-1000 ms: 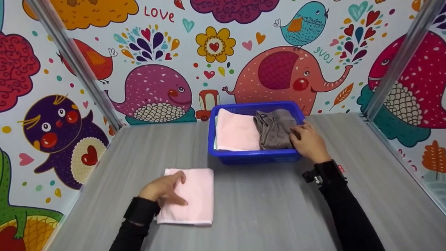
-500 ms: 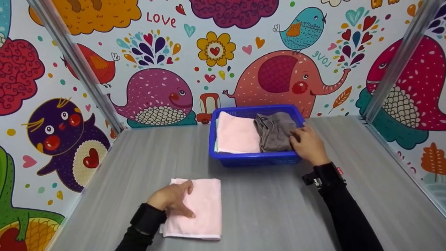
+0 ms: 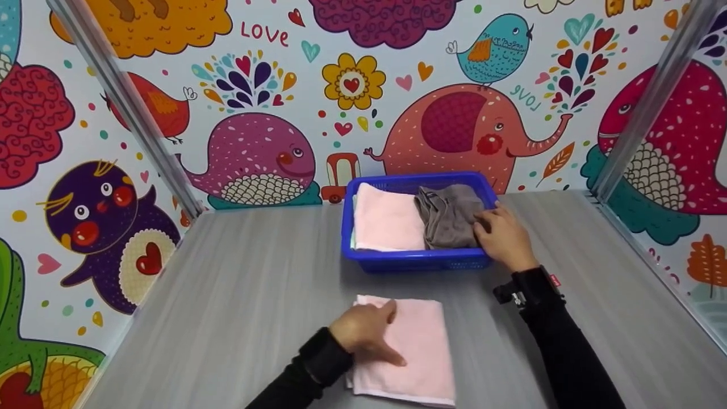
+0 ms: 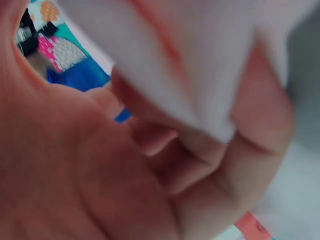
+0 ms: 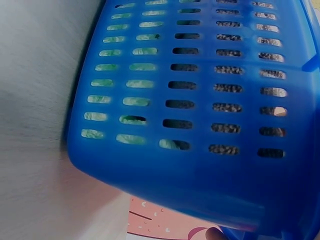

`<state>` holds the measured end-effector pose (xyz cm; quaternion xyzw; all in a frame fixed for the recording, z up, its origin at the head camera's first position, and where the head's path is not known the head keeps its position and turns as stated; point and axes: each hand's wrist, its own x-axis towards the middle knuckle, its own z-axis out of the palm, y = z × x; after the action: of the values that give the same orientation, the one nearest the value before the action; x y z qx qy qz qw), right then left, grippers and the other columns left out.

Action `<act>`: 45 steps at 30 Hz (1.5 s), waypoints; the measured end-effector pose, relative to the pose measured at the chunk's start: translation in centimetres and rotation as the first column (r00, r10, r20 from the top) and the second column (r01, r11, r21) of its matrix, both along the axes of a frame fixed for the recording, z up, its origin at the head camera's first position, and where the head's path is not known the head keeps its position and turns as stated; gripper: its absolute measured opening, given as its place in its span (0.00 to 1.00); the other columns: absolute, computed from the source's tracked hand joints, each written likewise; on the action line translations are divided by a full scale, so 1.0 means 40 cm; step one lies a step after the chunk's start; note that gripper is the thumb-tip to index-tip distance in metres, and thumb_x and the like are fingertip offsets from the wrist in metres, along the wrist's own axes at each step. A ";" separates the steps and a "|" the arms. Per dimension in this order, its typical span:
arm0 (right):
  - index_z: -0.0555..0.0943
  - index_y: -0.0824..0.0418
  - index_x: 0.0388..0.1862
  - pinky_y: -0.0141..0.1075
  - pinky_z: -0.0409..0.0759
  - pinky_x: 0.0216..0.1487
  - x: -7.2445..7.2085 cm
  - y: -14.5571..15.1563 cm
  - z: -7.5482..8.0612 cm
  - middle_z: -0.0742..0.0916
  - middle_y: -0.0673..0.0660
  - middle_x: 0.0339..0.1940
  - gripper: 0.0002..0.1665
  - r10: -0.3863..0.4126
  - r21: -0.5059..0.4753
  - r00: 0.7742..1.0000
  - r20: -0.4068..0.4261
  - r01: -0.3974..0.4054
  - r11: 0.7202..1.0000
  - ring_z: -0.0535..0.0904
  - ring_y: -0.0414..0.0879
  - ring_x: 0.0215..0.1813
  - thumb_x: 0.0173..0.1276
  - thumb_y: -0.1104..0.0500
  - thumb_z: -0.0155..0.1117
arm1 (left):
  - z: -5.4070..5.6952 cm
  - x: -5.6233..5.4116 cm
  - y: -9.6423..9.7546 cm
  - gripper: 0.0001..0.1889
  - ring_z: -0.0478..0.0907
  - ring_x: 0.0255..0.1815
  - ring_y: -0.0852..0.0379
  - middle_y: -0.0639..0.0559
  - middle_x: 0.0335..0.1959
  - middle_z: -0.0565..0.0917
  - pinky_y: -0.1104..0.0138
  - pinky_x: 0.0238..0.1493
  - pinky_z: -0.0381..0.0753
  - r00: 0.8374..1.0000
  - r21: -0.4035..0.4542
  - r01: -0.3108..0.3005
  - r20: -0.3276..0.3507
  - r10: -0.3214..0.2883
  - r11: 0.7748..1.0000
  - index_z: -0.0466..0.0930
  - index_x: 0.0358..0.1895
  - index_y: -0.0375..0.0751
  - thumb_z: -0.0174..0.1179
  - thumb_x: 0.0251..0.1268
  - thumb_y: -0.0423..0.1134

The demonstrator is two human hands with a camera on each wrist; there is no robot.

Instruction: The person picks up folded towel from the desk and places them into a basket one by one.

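Observation:
My left hand point(image 3: 366, 332) grips a folded pink towel point(image 3: 423, 352) by its left side, thumb on top, over the table in front of the basket. In the left wrist view the fingers point(image 4: 260, 110) curl round the towel's pale edge point(image 4: 205, 60), which is blurred. My right hand point(image 3: 508, 241) holds the right rim of a blue plastic basket point(image 3: 420, 255). Inside the basket lie another folded pink towel point(image 3: 389, 221) on the left and a rumpled grey-brown cloth point(image 3: 454, 216) on the right. The right wrist view shows the basket's slotted wall point(image 5: 175, 165), with green and grey cloth behind it.
The grey wood-grain table point(image 3: 255, 255) extends round the basket. Behind it rises a wall with cartoon animals point(image 3: 261, 153), close to the basket's back. Metal posts point(image 3: 130, 119) stand at both back corners.
My left hand has moved the folded pink towel to the right and nearer to me, to below the basket in view. The right hand stays at the basket's rim. The head view has tilted slightly.

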<state>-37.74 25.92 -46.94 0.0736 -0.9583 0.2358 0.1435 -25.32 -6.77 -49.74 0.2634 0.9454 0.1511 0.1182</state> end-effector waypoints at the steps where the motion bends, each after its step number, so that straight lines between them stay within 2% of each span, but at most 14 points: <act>1: 0.81 0.67 0.64 0.66 0.63 0.74 0.000 0.000 -0.001 0.80 0.72 0.68 0.24 -0.001 -0.002 1.000 -0.004 0.001 1.000 0.61 0.68 0.80 0.78 0.55 0.55 | 0.001 0.002 0.016 0.37 0.74 0.26 0.57 0.55 0.24 0.75 0.65 0.30 0.75 1.000 -0.010 0.003 0.002 -0.003 1.000 0.70 0.41 0.49 0.83 0.34 0.63; 7: 0.83 0.66 0.62 0.67 0.67 0.70 0.012 -0.006 -0.001 0.80 0.73 0.67 0.23 -0.022 0.010 0.999 -0.036 0.022 1.000 0.67 0.69 0.75 0.77 0.55 0.55 | -0.007 0.008 0.052 0.37 0.77 0.28 0.55 0.53 0.25 0.77 0.64 0.33 0.78 1.000 -0.043 0.017 -0.005 -0.018 0.999 0.70 0.44 0.49 0.80 0.40 0.66; 10: 0.84 0.66 0.59 0.67 0.71 0.66 0.037 -0.020 0.007 0.81 0.72 0.65 0.21 -0.038 0.066 0.993 -0.112 0.046 0.997 0.73 0.70 0.69 0.76 0.55 0.58 | -0.004 0.005 0.043 0.30 0.76 0.28 0.57 0.53 0.26 0.78 0.65 0.32 0.76 0.999 -0.030 0.035 0.007 -0.035 0.999 0.72 0.43 0.49 0.76 0.49 0.63; 14: 0.85 0.65 0.57 0.65 0.75 0.59 0.105 -0.049 0.023 0.83 0.68 0.62 0.20 -0.020 0.119 0.965 -0.260 0.053 0.992 0.77 0.68 0.63 0.71 0.57 0.65 | 0.013 -0.008 0.017 0.18 0.76 0.33 0.59 0.52 0.33 0.83 0.67 0.38 0.77 0.995 0.025 0.097 0.017 -0.098 0.995 0.79 0.47 0.48 0.72 0.59 0.50; 17: 0.86 0.62 0.58 0.61 0.81 0.47 0.187 -0.073 0.023 0.86 0.65 0.54 0.21 0.045 0.127 0.952 -0.301 -0.007 0.992 0.82 0.63 0.51 0.68 0.57 0.70 | 0.018 -0.003 -0.006 0.19 0.76 0.40 0.58 0.52 0.41 0.83 0.66 0.45 0.78 0.996 0.054 0.094 -0.015 -0.093 0.994 0.85 0.50 0.51 0.76 0.55 0.45; 21: 0.87 0.58 0.54 0.49 0.81 0.32 0.292 -0.109 -0.017 0.86 0.55 0.35 0.19 0.170 0.131 0.970 -0.172 -0.149 0.980 0.83 0.50 0.33 0.68 0.51 0.72 | 0.009 0.032 -0.021 0.25 0.79 0.39 0.49 0.44 0.47 0.76 0.60 0.39 0.81 0.992 0.042 0.007 -0.130 -0.001 0.999 0.85 0.53 0.56 0.80 0.49 0.50; 23: 0.87 0.57 0.53 0.47 0.80 0.31 0.325 -0.129 -0.049 0.87 0.53 0.31 0.21 0.233 0.138 0.970 -0.072 -0.222 0.965 0.83 0.48 0.31 0.70 0.45 0.70 | 0.004 0.047 -0.023 0.29 0.82 0.36 0.43 0.36 0.53 0.76 0.57 0.35 0.82 0.980 0.039 -0.047 -0.189 0.054 0.998 0.82 0.55 0.54 0.80 0.47 0.52; 25: 0.85 0.59 0.57 0.48 0.82 0.34 0.343 -0.147 -0.082 0.89 0.56 0.34 0.29 0.299 0.136 0.954 0.016 -0.298 0.945 0.85 0.50 0.34 0.68 0.41 0.71 | -0.001 0.053 -0.025 0.32 0.83 0.35 0.38 0.30 0.56 0.76 0.53 0.35 0.83 0.974 0.041 -0.083 -0.208 0.090 0.996 0.80 0.57 0.53 0.80 0.47 0.53; 27: 0.82 0.61 0.64 0.51 0.83 0.40 0.353 -0.166 -0.108 0.90 0.61 0.42 0.35 0.373 0.099 0.925 0.071 -0.378 0.920 0.86 0.56 0.42 0.63 0.42 0.74 | -0.003 0.052 -0.028 0.34 0.84 0.38 0.37 0.28 0.55 0.78 0.52 0.39 0.83 0.974 0.037 -0.095 -0.205 0.100 0.995 0.78 0.59 0.53 0.80 0.47 0.55; 30: 0.76 0.63 0.71 0.52 0.83 0.52 0.356 -0.194 -0.135 0.88 0.63 0.58 0.43 0.490 -0.007 0.868 0.082 -0.491 0.871 0.86 0.58 0.53 0.56 0.53 0.78 | -0.009 0.049 -0.027 0.32 0.83 0.43 0.42 0.38 0.50 0.85 0.55 0.43 0.81 0.986 0.052 -0.061 -0.152 0.069 0.997 0.79 0.60 0.53 0.77 0.50 0.53; 32: 0.77 0.61 0.70 0.49 0.82 0.55 0.355 -0.207 -0.145 0.87 0.58 0.61 0.42 0.547 -0.069 0.834 0.073 -0.543 0.837 0.85 0.54 0.56 0.53 0.60 0.77 | -0.015 0.049 -0.019 0.30 0.83 0.43 0.47 0.45 0.47 0.88 0.59 0.44 0.80 0.991 0.079 -0.015 -0.133 0.025 0.997 0.79 0.60 0.51 0.76 0.51 0.49; 34: 0.79 0.58 0.68 0.45 0.82 0.55 0.353 -0.216 -0.150 0.88 0.54 0.61 0.40 0.576 -0.100 0.815 0.065 -0.569 0.816 0.85 0.49 0.56 0.52 0.63 0.75 | -0.023 0.051 -0.008 0.27 0.81 0.40 0.52 0.51 0.44 0.89 0.64 0.42 0.79 0.992 0.131 0.036 -0.121 -0.020 0.991 0.80 0.58 0.49 0.74 0.50 0.42; 38: 0.82 0.55 0.64 0.39 0.81 0.52 0.349 -0.218 -0.152 0.89 0.51 0.59 0.39 0.581 -0.135 0.810 0.084 -0.568 0.812 0.84 0.43 0.52 0.48 0.67 0.73 | -0.034 0.051 0.012 0.25 0.75 0.34 0.60 0.54 0.35 0.85 0.70 0.37 0.74 0.991 0.213 0.096 -0.115 -0.073 0.972 0.80 0.51 0.50 0.73 0.43 0.34; 45: 0.85 0.55 0.61 0.35 0.77 0.48 0.344 -0.219 -0.148 0.90 0.51 0.56 0.36 0.578 -0.162 0.807 0.122 -0.558 0.814 0.84 0.43 0.49 0.47 0.68 0.72 | -0.042 0.049 0.028 0.27 0.72 0.35 0.62 0.54 0.34 0.82 0.72 0.35 0.71 0.996 0.286 0.083 -0.066 -0.067 0.955 0.78 0.44 0.48 0.76 0.35 0.28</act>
<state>-23.99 17.17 -52.88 0.3285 -0.8852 0.3293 -0.0096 -23.35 -5.65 -51.41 0.3177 0.9055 0.2755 0.0580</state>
